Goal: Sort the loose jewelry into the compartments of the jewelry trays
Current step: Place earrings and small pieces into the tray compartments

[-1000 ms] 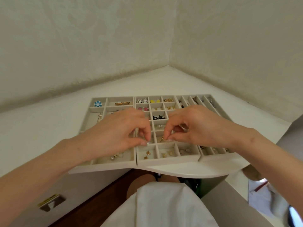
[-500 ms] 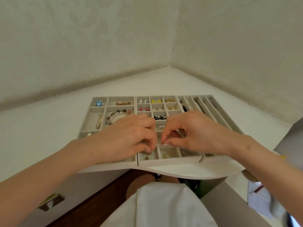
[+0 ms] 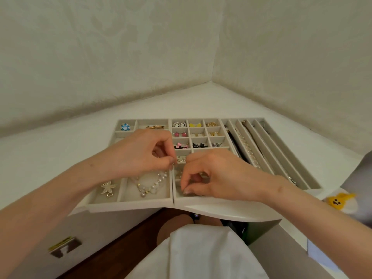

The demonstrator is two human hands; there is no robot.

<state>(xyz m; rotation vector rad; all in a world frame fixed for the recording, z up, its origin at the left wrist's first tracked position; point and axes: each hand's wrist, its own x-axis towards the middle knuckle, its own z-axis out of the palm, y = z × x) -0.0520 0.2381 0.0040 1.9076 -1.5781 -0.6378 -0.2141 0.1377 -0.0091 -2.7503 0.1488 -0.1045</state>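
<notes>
Thumb and forefinger of the left hand (image 3: pixel 141 152) pinched tight on a small metallic piece (image 3: pixel 173 163), too tiny to name, held just above the left wall of the middle tray (image 3: pixel 182 152). Thumb and forefinger of the right hand (image 3: pixel 221 178) also pressed together, low in a front compartment of the middle tray; impossible to tell whether clamped on anything or only feeling the floor. Probably mid-placement, judging by both pinches over the same corner. Risks a drop from so slight a hold: with any loosening of the left pinch, falls into the wrong cell of the middle tray or over the wall into the left tray (image 3: pixel 130 205) touching it, onto the pearl bracelet (image 3: pixel 157 181) and its charms, and gets lost among them. Risks a snag too, with the left hand close above that bracelet just left of the middle tray, the starfish brooch (image 3: pixel 108 187) further left. Hides several front cells of the middle tray under the right hand, so invites a blind placement onto pieces already sorted. Leaves little margin at the front as well: front wall of the middle tray close to the lip of the table (image 3: pixel 60 148), with a lap below for any bounced piece. Poses less danger to the right tray (image 3: pixel 281 158) of long channels, right of the middle tray, away from both pinches.
</notes>
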